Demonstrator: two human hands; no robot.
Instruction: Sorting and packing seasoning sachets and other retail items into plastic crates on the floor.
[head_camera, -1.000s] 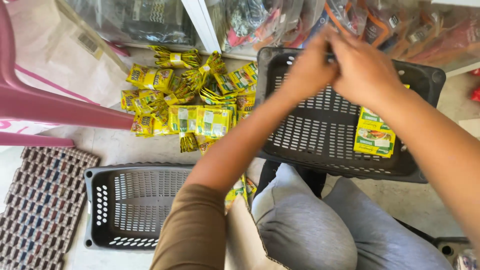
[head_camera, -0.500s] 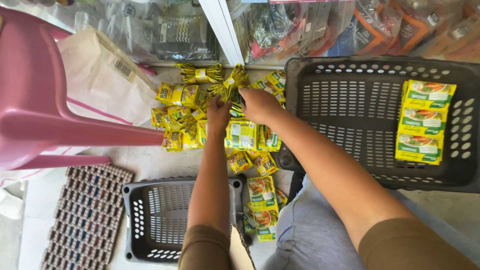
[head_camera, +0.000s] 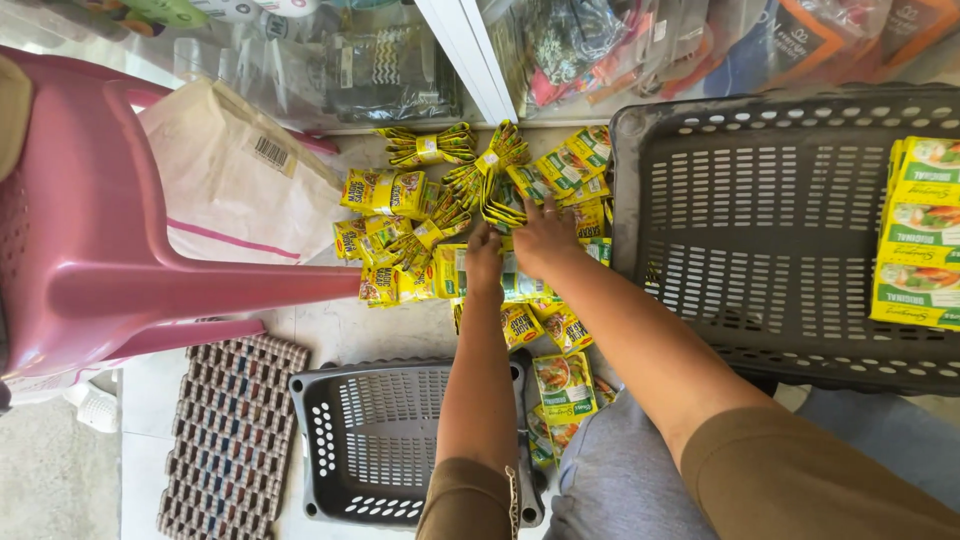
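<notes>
Far left: pink plastic chair (head_camera: 90, 250) on the floor (head_camera: 330, 325), its leg running right toward the packets. Below it, a woven mat (head_camera: 232, 440) at the floor's near left. Behind the chair leg, a paper bag (head_camera: 235, 185) leans against the glass cabinet (head_camera: 330, 70) at the far edge.

Centre: heap of yellow sachets (head_camera: 400, 235) spread on the floor, just in front of the cabinet, between paper bag and big basket. Some are banded bundles fanned out at the far side. A few more sachets trail toward the near edge beside the small grey basket (head_camera: 375, 440), which sits near centre with its opening up.

Left hand (head_camera: 484, 258) is down on the heap, fingers curled over a green-yellow packet (head_camera: 455, 272); whether the grip is actually clenched on it, cannot tell. Right hand (head_camera: 543, 238) is just beside it, touching the sachets, fingers spread flat, nothing grasped.

Right: large dark basket (head_camera: 760, 230) on the floor, touching the heap's right side. Stack of yellow-green boxes (head_camera: 918, 235) lies inside against its right wall.
</notes>
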